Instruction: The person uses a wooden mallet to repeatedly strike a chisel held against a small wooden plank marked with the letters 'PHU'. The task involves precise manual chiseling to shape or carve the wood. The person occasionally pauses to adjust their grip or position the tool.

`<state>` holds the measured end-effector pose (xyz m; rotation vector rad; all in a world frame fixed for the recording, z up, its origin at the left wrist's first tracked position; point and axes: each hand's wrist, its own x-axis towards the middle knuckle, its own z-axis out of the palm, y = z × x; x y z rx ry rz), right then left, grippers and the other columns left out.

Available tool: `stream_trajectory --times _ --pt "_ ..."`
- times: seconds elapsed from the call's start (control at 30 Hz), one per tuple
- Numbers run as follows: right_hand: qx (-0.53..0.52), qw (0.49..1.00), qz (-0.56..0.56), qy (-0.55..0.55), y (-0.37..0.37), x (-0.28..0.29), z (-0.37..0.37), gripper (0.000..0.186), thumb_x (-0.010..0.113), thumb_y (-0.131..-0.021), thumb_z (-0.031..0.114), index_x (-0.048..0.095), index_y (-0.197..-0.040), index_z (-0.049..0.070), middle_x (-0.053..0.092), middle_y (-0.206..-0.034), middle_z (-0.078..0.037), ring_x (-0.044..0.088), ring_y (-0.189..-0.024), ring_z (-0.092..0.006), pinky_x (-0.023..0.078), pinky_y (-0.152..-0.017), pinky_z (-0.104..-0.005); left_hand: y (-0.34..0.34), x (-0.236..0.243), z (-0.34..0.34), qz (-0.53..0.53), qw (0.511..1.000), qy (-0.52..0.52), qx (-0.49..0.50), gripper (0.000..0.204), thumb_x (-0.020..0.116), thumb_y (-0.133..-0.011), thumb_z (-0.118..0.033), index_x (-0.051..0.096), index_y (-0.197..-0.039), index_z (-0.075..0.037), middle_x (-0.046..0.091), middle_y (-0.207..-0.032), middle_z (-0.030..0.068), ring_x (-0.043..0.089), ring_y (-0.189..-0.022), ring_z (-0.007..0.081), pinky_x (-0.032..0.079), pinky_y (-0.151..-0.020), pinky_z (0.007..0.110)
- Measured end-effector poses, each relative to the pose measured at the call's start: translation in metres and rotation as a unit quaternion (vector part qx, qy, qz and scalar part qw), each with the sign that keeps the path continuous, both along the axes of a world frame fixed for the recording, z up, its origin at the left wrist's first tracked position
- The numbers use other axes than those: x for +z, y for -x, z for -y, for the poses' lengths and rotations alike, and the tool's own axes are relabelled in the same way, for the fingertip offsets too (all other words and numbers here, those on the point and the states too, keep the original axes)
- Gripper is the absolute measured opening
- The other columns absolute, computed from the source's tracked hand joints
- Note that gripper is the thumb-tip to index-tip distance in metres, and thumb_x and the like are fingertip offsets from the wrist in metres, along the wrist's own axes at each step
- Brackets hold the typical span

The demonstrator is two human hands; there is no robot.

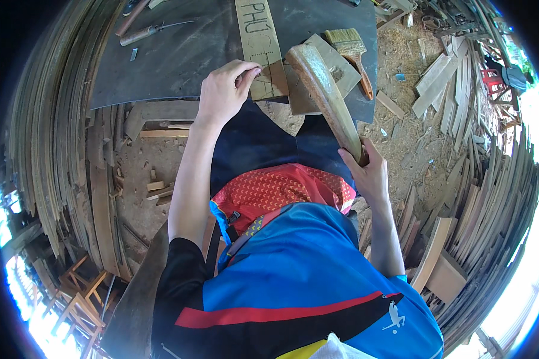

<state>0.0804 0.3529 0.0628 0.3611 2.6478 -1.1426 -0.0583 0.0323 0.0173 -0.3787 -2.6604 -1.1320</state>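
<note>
A long, narrow wooden board [260, 45] with dark hand-drawn lettering lies on the dark tabletop [161, 66], its near end at the table's front edge. Beside that end, my left hand [227, 87] is raised with fingers curled and thumb and forefinger pinched together. What they hold, if anything, I cannot make out. My right hand [368, 167] grips the near end of a thick, worn wooden club [322, 90], which slants up and left over the table. Partly beneath the club lie flat square wood pieces [339, 70].
A wide paintbrush [352, 51] rests at the table's right. To the left are a thin-shafted tool with a wooden handle [141, 36] and a small metal piece [133, 54]. Stacked planks [48, 137] line the left side; more lumber [491, 209] leans at right.
</note>
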Motion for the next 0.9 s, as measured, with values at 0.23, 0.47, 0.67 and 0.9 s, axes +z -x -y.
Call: stream_trajectory --times 0.23,0.47,0.67,0.9 --pt "0.039 0.996 -0.074 0.009 -0.004 0.004 0.001 0.048 0.083 -0.093 0.034 0.067 -0.128 0.004 0.078 -0.091 -0.019 0.078 -0.083 -0.0271 0.057 -0.075 -0.0385 0.0 -0.01 -0.002 -0.09 0.996 0.021 -0.006 0.012 0.074 -0.1 -0.019 0.076 -0.106 -0.009 0.074 -0.096 0.0053 0.069 -0.068 0.0222 0.053 -0.063 0.033" --pt "0.104 0.981 -0.158 -0.041 -0.012 0.026 0.013 0.051 0.085 -0.092 0.033 0.063 -0.129 0.004 0.076 -0.09 -0.02 0.078 -0.083 -0.0381 0.059 -0.071 -0.042 -0.005 -0.02 -0.007 -0.116 0.992 -0.04 -0.006 0.011 0.077 -0.097 -0.013 0.074 -0.103 -0.005 0.07 -0.091 0.0079 0.065 -0.066 0.0232 0.051 -0.061 0.033" --pt "0.134 0.982 -0.125 -0.053 -0.01 0.026 0.014 0.052 0.083 -0.093 0.033 0.061 -0.129 0.004 0.075 -0.087 -0.023 0.076 -0.082 -0.0434 0.06 -0.069 -0.0461 -0.007 -0.029 -0.006 -0.083 0.995 -0.033 0.037 0.009 0.077 -0.097 -0.017 0.077 -0.1 -0.01 0.071 -0.09 0.0044 0.071 -0.071 0.0251 0.054 -0.062 0.034" --pt "0.149 0.973 -0.133 -0.115 -0.012 0.026 0.023 0.05 0.081 -0.095 0.034 0.06 -0.129 0.004 0.073 -0.083 -0.023 0.075 -0.077 -0.0451 0.058 -0.063 -0.0484 -0.011 -0.039 -0.009 -0.11 0.99 -0.071 0.047 0.006 0.077 -0.093 -0.009 0.077 -0.098 -0.006 0.068 -0.085 0.0077 0.067 -0.066 0.0234 0.052 -0.061 0.033"
